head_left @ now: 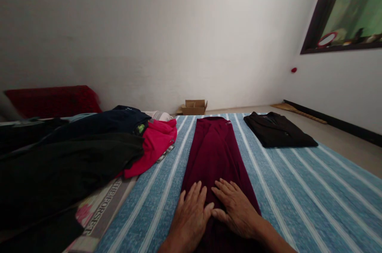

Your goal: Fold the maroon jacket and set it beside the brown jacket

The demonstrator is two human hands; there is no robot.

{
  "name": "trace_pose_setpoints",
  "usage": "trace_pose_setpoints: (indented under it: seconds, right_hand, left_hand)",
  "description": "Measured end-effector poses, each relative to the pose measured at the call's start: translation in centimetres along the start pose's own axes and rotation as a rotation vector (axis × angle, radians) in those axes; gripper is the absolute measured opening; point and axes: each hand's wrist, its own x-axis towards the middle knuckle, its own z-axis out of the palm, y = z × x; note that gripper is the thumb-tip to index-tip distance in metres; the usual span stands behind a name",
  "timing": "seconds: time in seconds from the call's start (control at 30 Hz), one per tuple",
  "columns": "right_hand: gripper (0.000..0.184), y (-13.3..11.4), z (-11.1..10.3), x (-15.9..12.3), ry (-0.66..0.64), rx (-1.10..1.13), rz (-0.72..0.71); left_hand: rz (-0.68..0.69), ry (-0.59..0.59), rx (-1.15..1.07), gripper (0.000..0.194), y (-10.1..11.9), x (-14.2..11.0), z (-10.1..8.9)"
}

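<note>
Both hands, left (191,215) and right (237,209), lie open, palms down, on the maroon garment (213,153), which runs beneath and beyond them; uneven pressure could drag its layers askew and crease it.

garment (213,153) on sheet (161,189), clothes pile (98,137) left, second garment (279,129) right; box (194,107) behind sheet, near wall (191,38).

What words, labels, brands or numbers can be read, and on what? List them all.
"THE FORSEET" (last letters unclear): pale cloth with pink flower print.
Too small to read: marks on the long maroon garment, navy blue garment, bright pink garment, folded dark brown garment.
</note>
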Motion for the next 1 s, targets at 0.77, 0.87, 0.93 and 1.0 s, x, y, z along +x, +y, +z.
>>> trace_pose_setpoints:
  seconds: [0.77,0.87,0.93,1.0]
  right_hand:
    - [0.055,-3.2,2.8,-2.1,0.324,-0.113,-0.14]
    - [0.057,-3.4,3.8,-2.5,0.345,-0.13,-0.12]
    - [0.057,-3.4,3.9,-2.6,0.35,-0.142,-0.112]
    - [0.058,-3.3,3.7,-2.6,0.347,-0.15,-0.102]
  left_hand:
    - [0.034,0.004,-0.009,0.05,-0.4,0.0,0.0]
    - [0.024,-0.001,0.002,0.051,-0.4,0.0,0.1]
    - [0.038,0.01,0.011,0.051,-0.4,0.1,0.2]
    - [0.053,0.029,0.021,0.051,-0.4,0.3,0.3]
